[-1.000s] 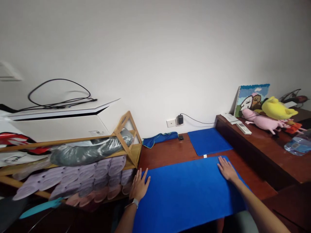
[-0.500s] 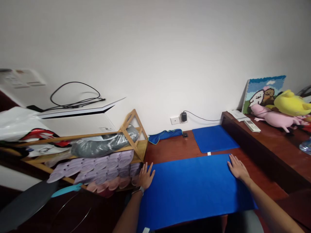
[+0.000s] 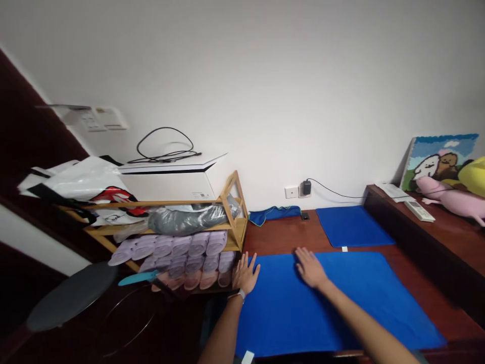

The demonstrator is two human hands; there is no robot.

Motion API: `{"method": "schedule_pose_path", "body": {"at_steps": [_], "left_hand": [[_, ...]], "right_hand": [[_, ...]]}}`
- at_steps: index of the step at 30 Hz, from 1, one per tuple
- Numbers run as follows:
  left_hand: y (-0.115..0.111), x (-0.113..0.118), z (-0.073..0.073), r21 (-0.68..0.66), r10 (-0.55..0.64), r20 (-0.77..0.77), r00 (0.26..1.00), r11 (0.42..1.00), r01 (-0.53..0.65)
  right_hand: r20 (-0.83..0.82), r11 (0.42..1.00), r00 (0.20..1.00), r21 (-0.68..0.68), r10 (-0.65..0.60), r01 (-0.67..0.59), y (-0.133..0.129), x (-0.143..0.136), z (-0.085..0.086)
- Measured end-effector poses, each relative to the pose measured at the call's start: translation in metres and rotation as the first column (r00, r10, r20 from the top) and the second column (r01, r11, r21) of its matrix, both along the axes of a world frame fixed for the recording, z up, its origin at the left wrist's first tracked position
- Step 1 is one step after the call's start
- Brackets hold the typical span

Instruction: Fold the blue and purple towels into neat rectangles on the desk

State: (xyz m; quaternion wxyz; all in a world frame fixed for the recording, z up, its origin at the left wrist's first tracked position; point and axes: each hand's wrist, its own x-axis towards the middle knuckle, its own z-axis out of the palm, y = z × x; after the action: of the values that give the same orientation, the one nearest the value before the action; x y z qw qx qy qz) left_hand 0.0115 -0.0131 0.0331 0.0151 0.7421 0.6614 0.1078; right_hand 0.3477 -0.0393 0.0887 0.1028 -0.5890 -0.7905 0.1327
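Note:
A large blue cloth (image 3: pixel 288 308) lies spread out flat over the front of the reddish-brown desk, with a small white tag at its lower left. My left hand (image 3: pixel 245 275) rests with fingers apart on the cloth's upper left corner. Near the middle of its far edge, my right hand (image 3: pixel 310 268) lies flat with fingers extended. Neither hand grips anything. Behind the large cloth, a smaller folded blue cloth (image 3: pixel 354 226) lies flat, also with a white tag. A crumpled blue cloth with green edging (image 3: pixel 275 214) sits against the wall.
Left of the desk stands a wooden rack (image 3: pixel 237 235) with lilac slippers (image 3: pixel 182 246), a white box (image 3: pixel 170 184) and a black cable. A charger (image 3: pixel 306 187) is plugged into the wall. On the raised right side are a remote control (image 3: pixel 419 211) and a pink plush toy (image 3: pixel 447 197).
My right hand has moved left from the cloth's far right corner to the middle of its far edge. My left hand stays at the left corner. The view has turned left.

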Motion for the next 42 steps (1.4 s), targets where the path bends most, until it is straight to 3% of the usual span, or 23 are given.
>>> {"method": "schedule_pose_path", "body": {"at_steps": [2, 4, 7, 10, 14, 18, 20, 22, 33, 37, 40, 42], "left_hand": [[-0.001, 0.0, 0.0, -0.003, -0.006, 0.007, 1.0, 1.0, 0.006], [-0.003, -0.001, 0.001, -0.004, -0.004, 0.013, 1.0, 1.0, 0.004], [-0.005, 0.0, 0.004, -0.016, 0.014, 0.018, 1.0, 1.0, -0.013], [-0.006, 0.0, 0.007, -0.038, 0.023, 0.014, 1.0, 0.999, -0.022], [-0.003, 0.0, 0.007, -0.025, 0.029, -0.004, 1.0, 0.999, -0.029], [0.004, -0.002, -0.001, -0.003, 0.018, -0.017, 1.0, 1.0, -0.018], [0.007, -0.003, -0.003, 0.0, 0.017, -0.022, 1.0, 1.0, -0.017], [0.01, -0.004, -0.005, 0.012, 0.011, -0.03, 0.999, 1.0, -0.011], [0.008, -0.002, 0.0, -0.01, 0.007, -0.043, 0.999, 1.0, -0.007], [0.006, -0.001, -0.001, -0.011, 0.006, -0.009, 1.0, 1.0, -0.006], [0.006, 0.0, -0.003, -0.012, 0.015, 0.009, 1.0, 1.0, -0.015], [0.006, 0.0, -0.004, -0.008, 0.021, 0.015, 1.0, 1.0, -0.021]], "right_hand": [[-0.042, 0.99, 0.991, -0.064, 0.126, -0.128, -0.002, -0.062, -0.001], [-0.062, 0.979, 0.981, -0.084, 0.182, -0.187, -0.005, -0.096, -0.004], [-0.063, 0.979, 0.979, -0.06, 0.191, -0.195, -0.005, -0.094, -0.012], [-0.031, 0.992, 0.993, -0.039, 0.117, -0.118, -0.004, -0.034, -0.025], [0.07, 0.989, 0.987, -0.005, -0.148, 0.149, -0.01, 0.108, -0.05], [0.192, 0.87, 0.853, 0.0, -0.485, 0.494, -0.028, 0.249, -0.069], [0.214, 0.822, 0.802, 0.01, -0.558, 0.569, -0.036, 0.289, -0.073], [0.21, 0.818, 0.796, 0.028, -0.567, 0.575, -0.039, 0.306, -0.075], [0.185, 0.807, 0.794, -0.003, -0.58, 0.59, -0.038, 0.3, -0.07], [0.211, 0.77, 0.762, -0.059, -0.613, 0.635, -0.027, 0.293, -0.057], [0.169, 0.778, 0.767, -0.01, -0.618, 0.629, -0.012, 0.245, -0.035], [0.117, 0.837, 0.828, 0.064, -0.548, 0.544, -0.004, 0.184, -0.017]]}}
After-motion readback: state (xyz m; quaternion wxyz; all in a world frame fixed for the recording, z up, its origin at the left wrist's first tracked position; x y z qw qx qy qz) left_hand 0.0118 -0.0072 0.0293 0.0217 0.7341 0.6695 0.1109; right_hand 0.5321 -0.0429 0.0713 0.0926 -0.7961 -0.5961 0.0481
